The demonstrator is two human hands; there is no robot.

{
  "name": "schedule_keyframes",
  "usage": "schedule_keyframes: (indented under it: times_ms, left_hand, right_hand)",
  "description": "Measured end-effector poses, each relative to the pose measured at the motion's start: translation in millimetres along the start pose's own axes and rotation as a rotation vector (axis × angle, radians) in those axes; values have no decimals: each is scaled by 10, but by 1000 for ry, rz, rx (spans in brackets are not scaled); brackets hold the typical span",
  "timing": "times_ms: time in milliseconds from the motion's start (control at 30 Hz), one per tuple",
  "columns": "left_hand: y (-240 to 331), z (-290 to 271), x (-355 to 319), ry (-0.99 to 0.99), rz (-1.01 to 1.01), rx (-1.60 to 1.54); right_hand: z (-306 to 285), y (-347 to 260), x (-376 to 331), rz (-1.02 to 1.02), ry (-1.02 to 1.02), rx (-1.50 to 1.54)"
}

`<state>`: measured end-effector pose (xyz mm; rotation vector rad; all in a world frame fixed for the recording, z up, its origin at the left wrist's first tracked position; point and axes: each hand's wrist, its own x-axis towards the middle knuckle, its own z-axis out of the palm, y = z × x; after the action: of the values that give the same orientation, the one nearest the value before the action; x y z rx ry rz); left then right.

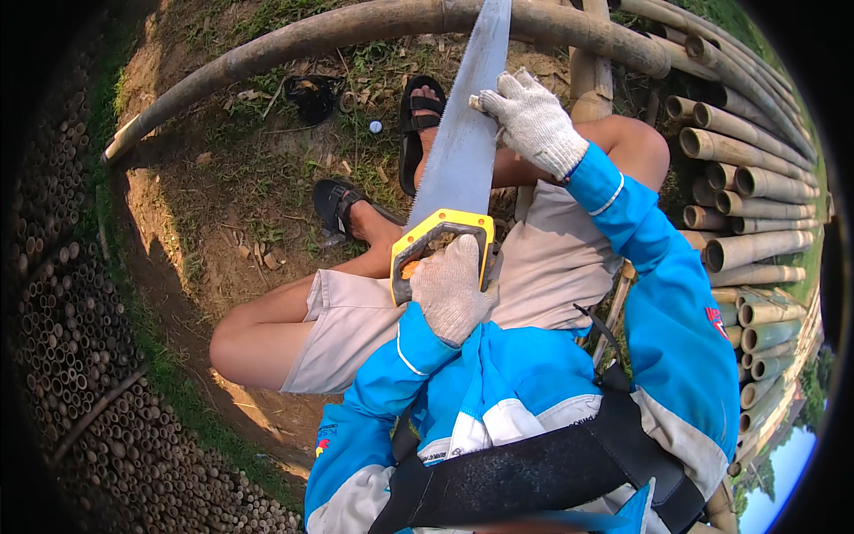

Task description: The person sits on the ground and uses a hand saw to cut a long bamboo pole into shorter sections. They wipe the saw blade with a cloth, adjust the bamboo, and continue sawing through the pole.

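A handsaw (458, 147) with a long grey blade and a yellow-and-black handle stretches from my lap up across a long bamboo pole (294, 49). Its teeth run along the left edge. My left hand (449, 289), in a whitish knit glove, is wrapped round the saw's handle. Further up, my right hand (534, 125), gloved the same way, grips the blade's right edge, with one finger lying over the flat face. The underside of that grip is hidden. The blade's far end overlaps the pole and leaves the picture at the top; contact between them is unclear.
Cut bamboo poles (756, 182) are stacked at the right. Many cut bamboo ends (107, 400) fill the left side. A black plastic bag (311, 96) and a small white-blue round thing (375, 126) lie on the dirt. My sandalled feet (342, 209) are below the pole.
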<state>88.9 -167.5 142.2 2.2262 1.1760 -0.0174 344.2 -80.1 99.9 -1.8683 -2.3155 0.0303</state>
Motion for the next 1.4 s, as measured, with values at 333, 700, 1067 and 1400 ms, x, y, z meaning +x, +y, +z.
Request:
schedule_keyframes:
  times_ms: [333,700,1067,1400]
  left_hand:
    - [-43,73,-10,57,24,-46]
    - [-39,28,-15,-15,-9,-76]
    - [-46,47,-31,122,48,-56]
    - [-32,54,-19,74,0,-71]
  right_hand:
    - [-205,-144,143,45,-101,27]
    - [138,-647,-86,-422,-226,387]
    - [427,1618,1168,137,117,-65]
    - [321,1610,1243,72,99,-144]
